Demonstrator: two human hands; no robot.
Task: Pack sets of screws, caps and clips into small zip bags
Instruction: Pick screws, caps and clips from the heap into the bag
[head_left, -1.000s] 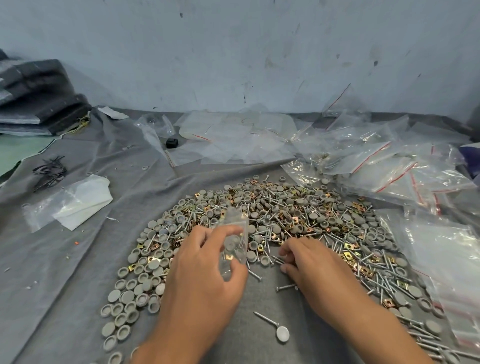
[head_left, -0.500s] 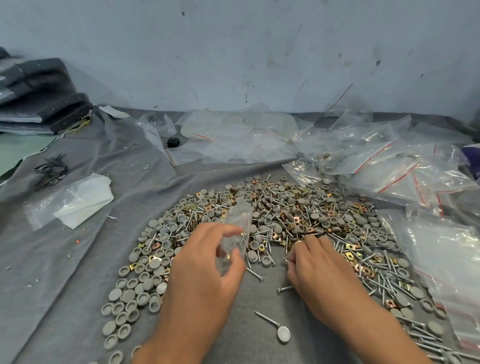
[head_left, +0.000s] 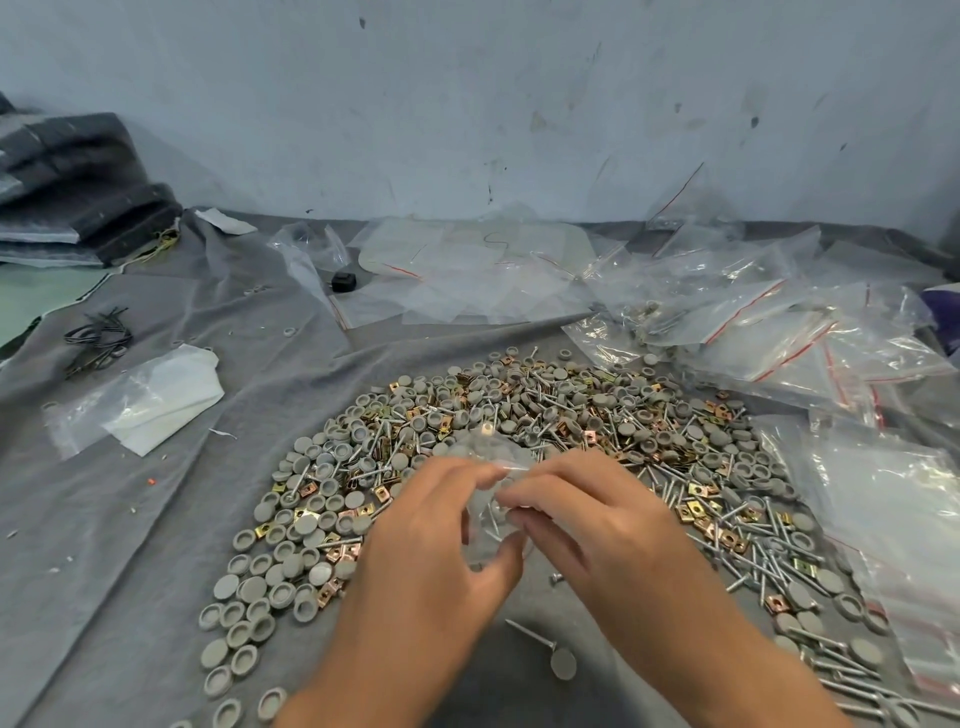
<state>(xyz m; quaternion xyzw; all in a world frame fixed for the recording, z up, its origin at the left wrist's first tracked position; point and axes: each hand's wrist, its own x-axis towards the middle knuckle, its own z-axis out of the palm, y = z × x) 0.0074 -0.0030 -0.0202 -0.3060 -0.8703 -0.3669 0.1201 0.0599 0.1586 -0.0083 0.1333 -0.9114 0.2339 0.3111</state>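
A wide heap of grey caps (head_left: 291, 566), brass clips (head_left: 306, 517) and silver screws (head_left: 737, 551) lies on the grey cloth. My left hand (head_left: 421, 561) grips a small clear zip bag (head_left: 488, 499) between thumb and fingers, just above the heap's near edge. My right hand (head_left: 587, 525) has its fingertips pinched at the bag's mouth; what they hold is hidden. One loose screw (head_left: 530, 634) and a grey cap (head_left: 563, 664) lie on the cloth below my hands.
Empty and filled zip bags with red seals (head_left: 769, 332) pile up at the right and back. A folded plastic bag (head_left: 140, 410) and black ties (head_left: 98, 338) lie at the left. Folded dark fabric (head_left: 78, 208) is stacked at the far left, against the wall.
My right hand has left the heap and come up to the bag's mouth. The left hand has tilted the bag toward it.
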